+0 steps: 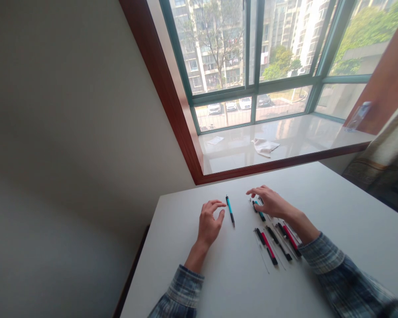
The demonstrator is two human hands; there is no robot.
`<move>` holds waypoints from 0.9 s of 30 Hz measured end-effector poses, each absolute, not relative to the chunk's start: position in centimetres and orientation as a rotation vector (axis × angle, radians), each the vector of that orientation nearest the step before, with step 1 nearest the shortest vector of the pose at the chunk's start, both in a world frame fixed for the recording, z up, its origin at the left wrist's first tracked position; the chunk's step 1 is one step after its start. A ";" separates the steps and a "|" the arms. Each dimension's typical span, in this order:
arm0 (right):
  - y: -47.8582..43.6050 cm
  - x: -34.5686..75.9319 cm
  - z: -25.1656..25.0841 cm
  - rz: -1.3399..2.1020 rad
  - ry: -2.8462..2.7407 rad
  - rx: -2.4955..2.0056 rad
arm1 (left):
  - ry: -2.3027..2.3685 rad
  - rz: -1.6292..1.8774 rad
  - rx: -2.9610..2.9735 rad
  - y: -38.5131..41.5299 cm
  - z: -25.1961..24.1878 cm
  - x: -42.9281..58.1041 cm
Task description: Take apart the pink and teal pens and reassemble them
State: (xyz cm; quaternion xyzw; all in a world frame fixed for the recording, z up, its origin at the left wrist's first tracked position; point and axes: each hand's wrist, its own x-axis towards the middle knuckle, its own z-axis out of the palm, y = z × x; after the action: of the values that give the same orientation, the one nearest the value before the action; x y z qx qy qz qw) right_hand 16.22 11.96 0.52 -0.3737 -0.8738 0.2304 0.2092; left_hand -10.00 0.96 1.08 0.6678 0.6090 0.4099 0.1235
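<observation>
On the white table (182, 260) lies a ballpoint pen (230, 211) with a light blue barrel and dark ends. Just left of it is my left hand (211, 223), thumb and fingers apart, holding nothing. My right hand (269, 202) hovers with spread fingers over a group of pen parts, its thumb close to a teal and black pen piece (260, 213). Whether the thumb touches a piece I cannot tell. Nearer to me lie red and black pen barrels (269, 249), another red barrel (290, 236), a black piece (278, 243) and thin refills (262, 256).
Behind the table is a window sill (232, 154) with a crumpled white cloth (265, 147), a flat white paper (215, 140) and a clear bottle (358, 117). A wall (86, 154) stands at the left, a curtain (378, 163) at the right.
</observation>
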 end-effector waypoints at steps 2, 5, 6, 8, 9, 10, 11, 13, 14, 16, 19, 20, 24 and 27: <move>12.0 16.3 0.7 0.632 -2.411 -1.017 | 1.775 1.203 1.949 1.0 1.0 -10.0; 12.0 16.5 0.7 0.626 -2.421 -1.013 | 1.783 1.204 1.945 1.0 1.0 -10.0; 12.1 16.6 0.7 0.629 -2.430 -1.019 | 1.785 1.201 1.947 1.0 1.0 -10.0; 12.1 16.9 0.6 0.642 -2.448 -1.027 | 1.788 1.199 1.954 1.0 1.0 -10.0; 12.2 17.0 0.5 0.651 -2.458 -1.030 | 1.787 1.199 1.959 1.1 1.0 -10.0; 12.2 17.0 0.5 0.660 -2.469 -1.031 | 1.787 1.199 1.963 1.0 1.0 -10.0; 12.1 17.0 0.5 0.669 -2.481 -1.030 | 1.787 1.199 1.966 1.0 1.0 -10.0; 12.1 17.0 0.5 0.680 -2.509 -1.022 | 1.789 1.200 1.965 1.0 1.0 -10.0; 12.0 17.0 0.5 0.683 -2.522 -1.015 | 1.788 1.199 1.963 1.0 1.0 -10.0; 11.9 16.9 0.5 0.689 -2.540 -1.008 | 1.786 1.200 1.957 1.0 1.0 -10.0; 11.8 16.8 0.6 0.690 -2.545 -1.008 | 1.779 1.200 1.948 1.0 1.1 -10.0; 11.8 16.7 0.7 0.678 -2.542 -1.011 | 1.778 1.200 1.944 1.0 1.2 -10.0; 11.5 16.2 1.4 0.568 -2.458 -1.011 | 1.753 1.230 1.923 0.9 1.5 -9.8; 10.5 15.0 2.7 0.482 -2.361 -0.903 | 1.668 1.249 1.830 0.9 2.0 -9.4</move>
State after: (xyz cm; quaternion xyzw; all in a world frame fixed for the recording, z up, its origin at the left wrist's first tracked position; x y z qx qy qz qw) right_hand 14.96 10.46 2.69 -0.3367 -0.8807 0.1800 0.2805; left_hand -9.44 0.95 2.02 0.6487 0.5913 0.4428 0.1831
